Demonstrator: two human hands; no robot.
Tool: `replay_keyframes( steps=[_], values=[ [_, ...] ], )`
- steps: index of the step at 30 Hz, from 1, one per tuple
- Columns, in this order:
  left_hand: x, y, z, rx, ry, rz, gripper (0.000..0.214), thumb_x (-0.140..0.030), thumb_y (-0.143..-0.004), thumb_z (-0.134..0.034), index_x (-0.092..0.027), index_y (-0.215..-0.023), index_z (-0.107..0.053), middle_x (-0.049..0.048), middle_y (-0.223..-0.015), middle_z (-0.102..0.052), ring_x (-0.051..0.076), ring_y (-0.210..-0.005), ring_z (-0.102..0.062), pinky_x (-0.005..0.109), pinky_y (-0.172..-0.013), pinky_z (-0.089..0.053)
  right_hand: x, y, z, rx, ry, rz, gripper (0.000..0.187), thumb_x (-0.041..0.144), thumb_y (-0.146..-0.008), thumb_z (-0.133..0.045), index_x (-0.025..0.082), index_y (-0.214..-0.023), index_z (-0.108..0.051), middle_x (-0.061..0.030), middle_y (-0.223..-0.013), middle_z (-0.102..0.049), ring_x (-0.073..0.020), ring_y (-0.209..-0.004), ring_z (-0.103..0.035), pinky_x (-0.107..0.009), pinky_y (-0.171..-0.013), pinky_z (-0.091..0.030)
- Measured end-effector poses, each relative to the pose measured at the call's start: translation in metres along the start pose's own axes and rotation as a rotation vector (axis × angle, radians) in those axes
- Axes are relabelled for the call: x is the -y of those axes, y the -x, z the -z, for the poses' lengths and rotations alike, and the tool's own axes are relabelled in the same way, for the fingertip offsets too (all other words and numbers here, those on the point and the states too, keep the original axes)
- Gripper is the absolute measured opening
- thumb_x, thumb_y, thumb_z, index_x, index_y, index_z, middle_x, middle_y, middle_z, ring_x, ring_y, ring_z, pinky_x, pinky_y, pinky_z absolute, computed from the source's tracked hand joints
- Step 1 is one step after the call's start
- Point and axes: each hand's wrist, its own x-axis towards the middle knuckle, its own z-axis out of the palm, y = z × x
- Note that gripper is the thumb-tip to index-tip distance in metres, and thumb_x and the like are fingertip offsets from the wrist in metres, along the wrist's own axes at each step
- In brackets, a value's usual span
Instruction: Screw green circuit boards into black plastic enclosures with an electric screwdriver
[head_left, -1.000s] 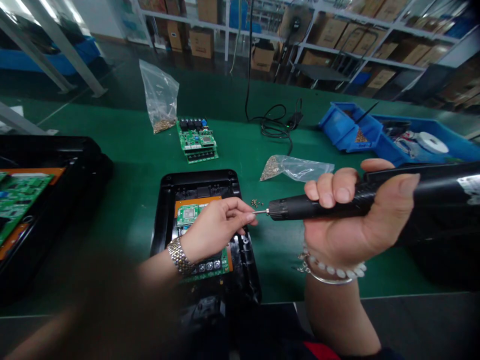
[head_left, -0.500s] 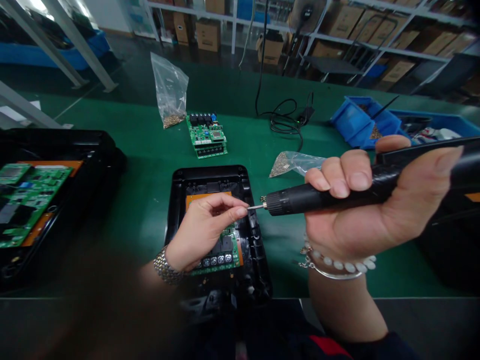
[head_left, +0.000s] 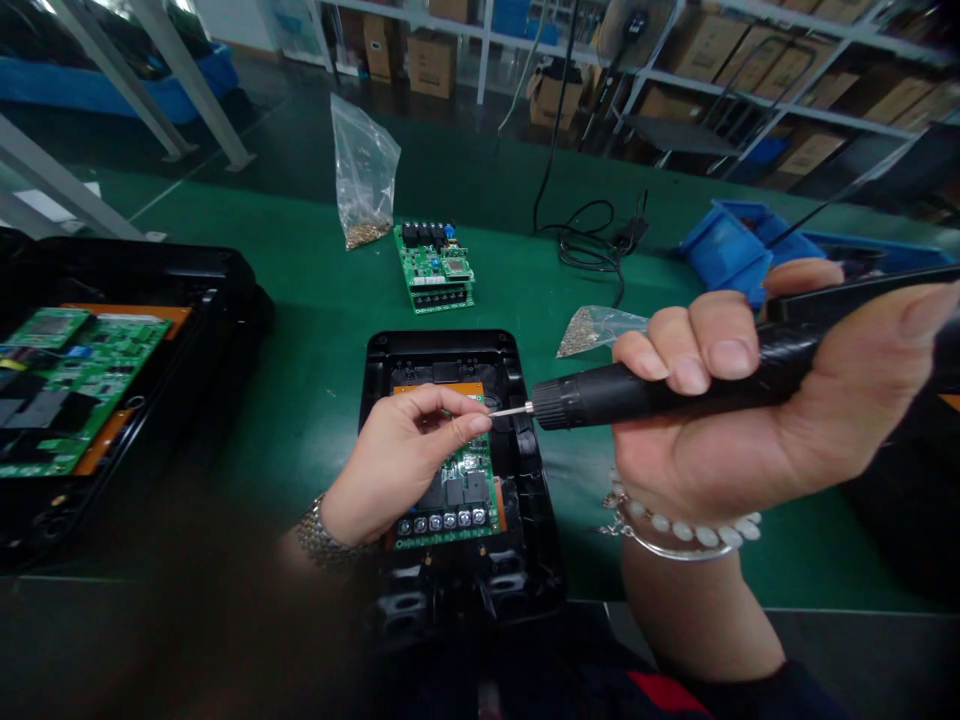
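My right hand point(head_left: 750, 380) is wrapped around a black electric screwdriver point(head_left: 600, 397), held nearly level and pointing left. Its thin metal bit point(head_left: 511, 411) reaches to the fingertips of my left hand point(head_left: 412, 450). Thumb and index finger of that hand are pinched together at the bit's tip; anything small between them is hidden. Below the left hand lies a black plastic housing point(head_left: 536, 520) with a green circuit board point(head_left: 472, 490) on an orange sheet inside it. The hand covers part of the board, while a row of screw terminals shows along its near edge.
Beyond the housing stand stacked circuit boards point(head_left: 435, 265) and a bag of small brass-coloured parts point(head_left: 365, 185). Another bag of small parts point(head_left: 592, 330) lies near the screwdriver. A coiled black cable point(head_left: 592, 245) and blue bins point(head_left: 731, 250) are farther back. Left is another housing point(head_left: 225, 275) with a board.
The view has shifted, so the table and housing appear farther right. Slightly more of the bit shows between the screwdriver and my left fingertips. Both hands keep the same hold.
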Motion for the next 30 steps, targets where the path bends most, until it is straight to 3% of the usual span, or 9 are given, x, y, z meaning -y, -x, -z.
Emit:
replay_keyframes(
  steps=[5,10,19,23,30],
  values=[
    [0.001,0.002,0.005,0.024,0.109,-0.022,0.019,-0.035,-0.082,-0.081,-0.018,-0.085,-0.074,-0.0005,-0.088,-0.070,0.008,-0.078,-0.059,0.018,-0.072,-0.045,-0.001,-0.005,-0.005,0.033,-0.041,-0.035,0.029,0.029,-0.070,-0.087,0.018,-0.083,-0.063,0.0096,-0.054,-0.038,-0.0042,-0.045,-0.039,-0.021,-0.045,-0.039],
    [0.002,0.002,0.008,0.018,0.049,-0.087,0.023,-0.040,-0.088,-0.075,-0.017,-0.086,-0.073,-0.0017,-0.085,-0.068,0.006,-0.076,-0.055,0.016,-0.070,-0.042,-0.002,-0.011,-0.016,0.019,-0.019,-0.103,0.033,0.025,-0.062,-0.091,0.022,-0.077,-0.062,0.0101,-0.051,-0.036,-0.0044,-0.042,-0.034,-0.023,-0.041,-0.036],
    [0.004,-0.001,0.009,-0.036,-0.072,-0.159,0.027,-0.041,-0.095,-0.066,-0.016,-0.085,-0.071,-0.0007,-0.081,-0.062,0.009,-0.075,-0.053,0.022,-0.070,-0.040,-0.012,-0.012,-0.017,0.064,-0.046,-0.073,0.028,0.032,-0.074,-0.084,0.021,-0.083,-0.059,0.0095,-0.055,-0.036,-0.0047,-0.046,-0.036,-0.021,-0.046,-0.038],
    [0.009,-0.005,0.012,-0.090,-0.268,-0.313,0.025,-0.037,-0.097,-0.063,-0.016,-0.084,-0.069,0.0005,-0.084,-0.061,0.011,-0.079,-0.054,0.024,-0.074,-0.042,-0.014,-0.016,-0.021,-0.011,-0.019,-0.130,0.037,0.044,-0.079,-0.081,0.022,-0.083,-0.052,0.0108,-0.051,-0.032,-0.0059,-0.042,-0.032,-0.023,-0.043,-0.034],
    [0.006,-0.013,0.021,-0.139,-0.680,-0.680,0.007,-0.022,-0.092,-0.071,-0.016,-0.091,-0.070,0.0021,-0.093,-0.062,0.011,-0.088,-0.059,0.023,-0.079,-0.045,-0.023,-0.019,-0.020,-0.017,0.005,-0.155,0.047,0.042,-0.065,-0.092,0.022,-0.082,-0.053,0.0117,-0.048,-0.036,-0.0064,-0.040,-0.029,-0.027,-0.040,-0.028]
  ],
)
